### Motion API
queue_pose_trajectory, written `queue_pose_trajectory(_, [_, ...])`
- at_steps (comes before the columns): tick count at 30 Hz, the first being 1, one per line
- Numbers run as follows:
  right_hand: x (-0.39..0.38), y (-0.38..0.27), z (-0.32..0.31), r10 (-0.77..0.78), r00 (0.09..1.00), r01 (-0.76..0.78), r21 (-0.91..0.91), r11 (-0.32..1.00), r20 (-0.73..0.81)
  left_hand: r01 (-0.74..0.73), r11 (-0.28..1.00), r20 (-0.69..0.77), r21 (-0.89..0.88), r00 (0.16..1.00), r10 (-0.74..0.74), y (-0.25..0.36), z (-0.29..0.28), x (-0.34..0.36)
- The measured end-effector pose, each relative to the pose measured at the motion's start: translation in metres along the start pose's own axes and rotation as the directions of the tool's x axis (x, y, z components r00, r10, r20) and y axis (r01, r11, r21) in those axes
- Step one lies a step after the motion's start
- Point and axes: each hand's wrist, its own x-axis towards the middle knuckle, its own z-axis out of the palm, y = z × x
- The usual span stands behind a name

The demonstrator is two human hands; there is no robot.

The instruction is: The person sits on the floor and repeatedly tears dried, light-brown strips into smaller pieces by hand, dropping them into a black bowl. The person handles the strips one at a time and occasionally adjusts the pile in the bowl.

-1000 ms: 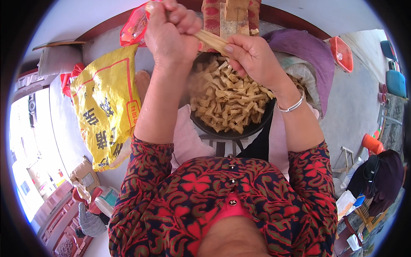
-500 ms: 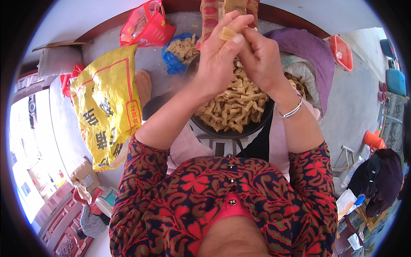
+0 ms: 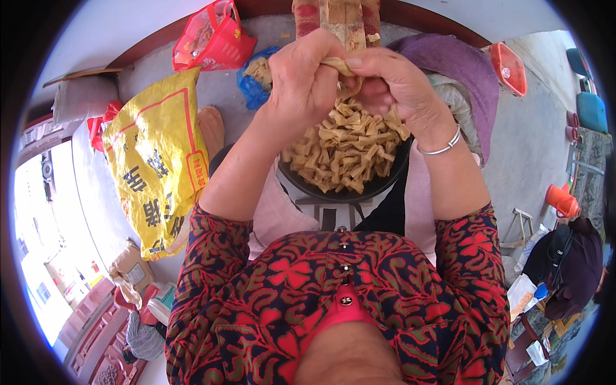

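Much of the strip (image 3: 335,63) is out of sight: the left hand (image 3: 303,80) is curled round one part of it, and the fingers of the right hand (image 3: 399,83) cover more. A short bent stretch shows between them, over the far side of the dark pan (image 3: 399,174). The left hand is closed on the strip; the right pinches it between thumb and forefinger, its other fingers blurred — how they sit is hard to tell.

What shows of the strip is pale yellow-tan, flat and folded, with a loop hanging below the thumb. The pieces (image 3: 350,151) heaped in the pan are browner, wrinkled and pinched at the middle, with flared ends.

The hands and wrists hide the pan's far rim. The left hand partly covers a blue bag (image 3: 253,96) — its contents only partly visible — and the top edge cuts off a wooden board (image 3: 346,22).
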Motion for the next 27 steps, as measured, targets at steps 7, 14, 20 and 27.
queue_pose_trajectory(7, [0.002,0.004,0.007,-0.368,0.925,0.297,-0.429,0.853,-0.091,0.657,0.711,0.043,-0.250,0.741,-0.670,0.011,0.000,0.008])
queue_pose_trajectory(14, [-0.003,-0.001,-0.002,-0.176,0.984,0.177,-0.254,0.951,0.025,0.595,0.802,-0.063,-0.055,0.800,-0.597,-0.020,-0.006,0.002])
queue_pose_trajectory(20, [0.007,0.011,-0.002,-0.364,0.914,0.328,-0.205,0.922,-0.178,0.623,0.780,-0.129,0.047,0.779,-0.614,-0.012,-0.005,0.006])
queue_pose_trajectory(27, [0.003,0.004,-0.001,-0.241,0.951,0.214,-0.152,0.965,-0.193,0.611,0.792,-0.110,-0.019,0.786,-0.609,-0.008,0.005,-0.001])
